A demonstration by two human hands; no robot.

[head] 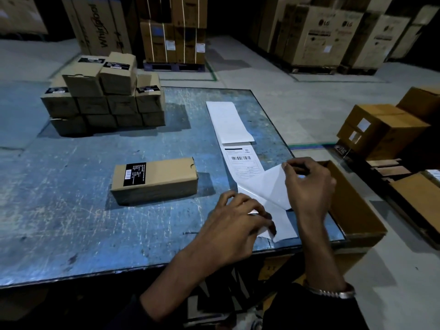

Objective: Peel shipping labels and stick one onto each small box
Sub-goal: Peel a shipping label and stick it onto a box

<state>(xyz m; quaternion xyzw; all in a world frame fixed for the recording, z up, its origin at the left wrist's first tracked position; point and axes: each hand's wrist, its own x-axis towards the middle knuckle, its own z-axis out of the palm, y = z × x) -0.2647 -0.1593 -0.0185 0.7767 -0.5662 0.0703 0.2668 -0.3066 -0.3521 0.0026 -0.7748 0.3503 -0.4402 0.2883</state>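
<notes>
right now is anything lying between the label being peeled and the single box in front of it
Nothing visible: only bare blue table separates the label, pinched by the right hand, from the lone box.

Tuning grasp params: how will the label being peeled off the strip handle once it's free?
Likely floppy: the label already bends where the right hand lifts its corner. Probably very light, thin as the strip. Its adhesive side may cling to fingers.

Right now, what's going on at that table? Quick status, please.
Right hand pinching a label, peeling it up. Left hand holding down the label strip. One small box lies waiting, nothing between it and the hands.
</notes>
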